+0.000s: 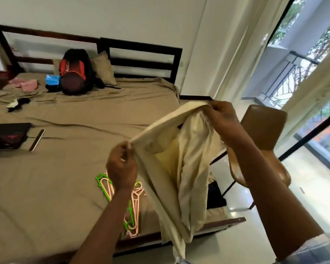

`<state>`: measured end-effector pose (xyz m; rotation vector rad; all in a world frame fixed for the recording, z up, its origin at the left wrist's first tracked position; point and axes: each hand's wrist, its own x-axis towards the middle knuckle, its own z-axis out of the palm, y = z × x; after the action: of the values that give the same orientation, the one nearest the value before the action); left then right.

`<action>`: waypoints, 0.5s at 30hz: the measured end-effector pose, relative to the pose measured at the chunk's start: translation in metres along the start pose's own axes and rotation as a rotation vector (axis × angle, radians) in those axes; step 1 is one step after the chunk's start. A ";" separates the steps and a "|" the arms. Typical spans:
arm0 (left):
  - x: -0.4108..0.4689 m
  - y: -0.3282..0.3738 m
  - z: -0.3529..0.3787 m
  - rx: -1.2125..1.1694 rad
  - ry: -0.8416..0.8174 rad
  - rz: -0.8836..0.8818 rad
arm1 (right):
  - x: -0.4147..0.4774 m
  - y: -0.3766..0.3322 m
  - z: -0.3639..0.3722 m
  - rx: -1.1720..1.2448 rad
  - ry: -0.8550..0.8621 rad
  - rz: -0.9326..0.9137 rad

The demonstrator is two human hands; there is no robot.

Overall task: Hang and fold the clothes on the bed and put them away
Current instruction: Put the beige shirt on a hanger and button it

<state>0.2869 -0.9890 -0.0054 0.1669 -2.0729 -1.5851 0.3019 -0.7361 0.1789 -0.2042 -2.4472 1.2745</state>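
Head view of a bedroom, looking down over a bed (pixel 65 178) covered with a taupe sheet. Both hands hold a cream garment (pixel 191 159) in the air above the near right corner of the bed. The left hand (pixel 122 168) pinches one end of the garment's upper edge between thumb and curled fingers. The right hand (pixel 224 121), higher and farther right, grips the other end with its fingers closed on the cloth. The edge runs taut between the two hands, and the rest of the cloth hangs in loose folds down past the bed frame. Which kind of garment it is cannot be told. A heap of green and pink plastic hangers (pixel 136 201) lies on the sheet below the left forearm, just left of the hanging cloth. A dark garment (pixel 215 195) lies at the right edge of the bed, partly hidden by the cream one. At the far end, a black and red backpack (pixel 74 73) leans against a pillow (pixel 103 67), with pink clothes (pixel 27 85) to its left. A closed laptop (pixel 6 136) and a slim phone-like object (pixel 36 140) lie at the left edge. A brown chair (pixel 263 128) stands on the floor to the right of the bed, near the window.
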 end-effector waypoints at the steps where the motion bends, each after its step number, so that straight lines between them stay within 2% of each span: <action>1: 0.024 0.002 -0.011 0.061 0.083 -0.006 | -0.004 0.000 -0.004 -0.118 -0.172 -0.020; 3: 0.077 0.013 -0.029 0.171 0.174 -0.020 | -0.013 -0.001 -0.004 -0.236 -0.524 0.006; 4: 0.104 0.024 -0.033 0.210 0.190 0.000 | -0.016 -0.001 -0.002 -0.215 -0.633 0.035; 6: 0.151 0.056 -0.033 0.278 0.167 0.112 | -0.021 -0.003 0.007 -0.023 -0.748 0.119; 8: 0.189 0.091 -0.018 0.323 0.128 0.229 | -0.020 -0.002 0.011 0.260 -0.793 0.228; 10: 0.221 0.120 0.009 0.337 0.098 0.270 | -0.014 0.005 0.005 0.484 -0.812 0.291; 13: 0.252 0.139 0.060 0.390 -0.011 0.292 | 0.002 0.029 -0.017 0.640 -0.742 0.351; 15: 0.256 0.130 0.099 0.447 -0.143 0.311 | 0.013 0.059 -0.036 0.677 -0.666 0.403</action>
<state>0.0486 -0.9656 0.1807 -0.1135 -2.4011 -0.9627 0.3012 -0.6710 0.1528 -0.0939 -2.3297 2.6105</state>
